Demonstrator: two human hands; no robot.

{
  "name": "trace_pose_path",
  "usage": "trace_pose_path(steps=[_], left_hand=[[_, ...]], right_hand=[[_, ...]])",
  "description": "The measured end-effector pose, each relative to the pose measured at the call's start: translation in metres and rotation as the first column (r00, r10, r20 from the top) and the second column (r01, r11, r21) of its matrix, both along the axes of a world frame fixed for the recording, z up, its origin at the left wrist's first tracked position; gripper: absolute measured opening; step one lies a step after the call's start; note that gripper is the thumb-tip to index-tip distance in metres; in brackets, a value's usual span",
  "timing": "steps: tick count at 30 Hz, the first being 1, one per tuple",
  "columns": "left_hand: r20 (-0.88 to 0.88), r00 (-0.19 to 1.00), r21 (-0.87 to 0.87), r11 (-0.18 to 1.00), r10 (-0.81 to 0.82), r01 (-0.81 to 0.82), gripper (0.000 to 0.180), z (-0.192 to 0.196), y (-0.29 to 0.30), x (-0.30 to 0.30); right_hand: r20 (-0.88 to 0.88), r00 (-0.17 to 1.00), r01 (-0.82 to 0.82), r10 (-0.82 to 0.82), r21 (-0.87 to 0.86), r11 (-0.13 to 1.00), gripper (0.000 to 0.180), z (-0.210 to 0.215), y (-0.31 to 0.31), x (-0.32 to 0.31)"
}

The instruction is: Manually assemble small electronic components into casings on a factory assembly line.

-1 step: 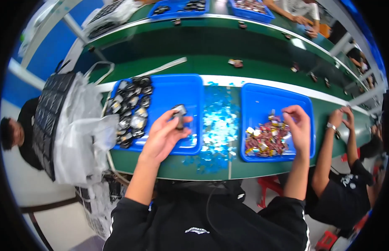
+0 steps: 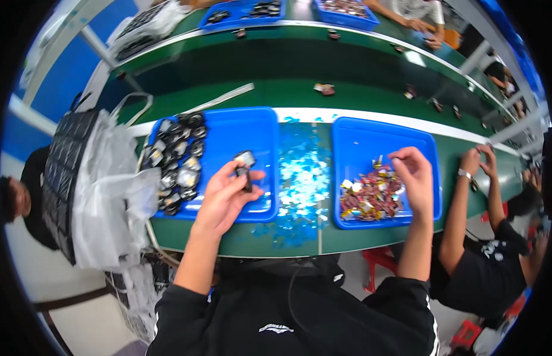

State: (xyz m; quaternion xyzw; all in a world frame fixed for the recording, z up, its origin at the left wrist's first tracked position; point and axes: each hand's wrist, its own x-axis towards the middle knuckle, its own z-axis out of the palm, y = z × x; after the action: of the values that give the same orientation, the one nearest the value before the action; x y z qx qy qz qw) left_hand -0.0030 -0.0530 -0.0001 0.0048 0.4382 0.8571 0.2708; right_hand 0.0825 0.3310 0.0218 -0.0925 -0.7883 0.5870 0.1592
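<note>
Here the small dark part [image 2: 245,161] sits pinched in the left hand [image 2: 228,193], held just above the near right corner of the left blue tray [image 2: 240,127]; the fingers are closed narrowly around it. To the left of that part, in the same tray, lies a heap of similar dark and silvery pieces [image 2: 178,163]. The right hand [image 2: 413,175] hovers over the right blue tray [image 2: 382,133], well to the right of the part, its fingertips drawn together above a pile of small red and gold pieces [image 2: 371,196]; whether it has one pinched I cannot tell.

The grip on the part looks light, so it could well slip and drop back into the tray or onto the scatter of pale blue flakes [image 2: 302,178] between the two trays, where a small thing would be hard to find. Reaching with the right hand while the eyes follow the left might also knock pieces over the tray rim.

Both trays rest on a green tabletop [image 2: 288,89], with a white strip running behind them. Left of the left tray hang clear plastic bags [image 2: 107,190] and a dark gridded tray [image 2: 65,166]. Right of the trays, another person's hands [image 2: 477,163] work at the same tabletop, and more blue trays stand on the far side.
</note>
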Motion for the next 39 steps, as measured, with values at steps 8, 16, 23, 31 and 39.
trace_pose_path(steps=[8,16,23,31,39], left_hand=[[-0.225,0.96,-0.236,0.965,-0.167,0.113,0.038,0.02,0.035,0.023],[-0.686,0.64,-0.509,0.857,-0.347,-0.081,0.032,0.045,0.065,0.034],[-0.748,0.585,-0.474,0.869,-0.313,-0.141,0.02,0.042,0.061,0.041],[-0.824,0.518,-0.45,0.821,-0.23,-0.351,0.019,0.033,0.068,0.05],[-0.971,0.052,-0.222,0.8,-0.233,-0.558,0.02,0.038,0.058,0.042]], right_hand=[[0.021,0.989,-0.131,0.145,-0.315,0.94,0.014,0.03,-0.066,0.017],[-0.228,0.924,-0.371,0.307,-0.342,0.864,0.022,0.02,-0.126,0.015],[-0.189,0.938,-0.346,0.29,-0.479,0.807,0.019,0.01,-0.129,0.022],[-0.221,0.949,-0.279,0.224,-0.267,0.922,0.014,0.015,-0.141,0.026],[-0.04,0.949,-0.303,0.312,-0.388,0.871,0.012,0.039,-0.144,0.027]])
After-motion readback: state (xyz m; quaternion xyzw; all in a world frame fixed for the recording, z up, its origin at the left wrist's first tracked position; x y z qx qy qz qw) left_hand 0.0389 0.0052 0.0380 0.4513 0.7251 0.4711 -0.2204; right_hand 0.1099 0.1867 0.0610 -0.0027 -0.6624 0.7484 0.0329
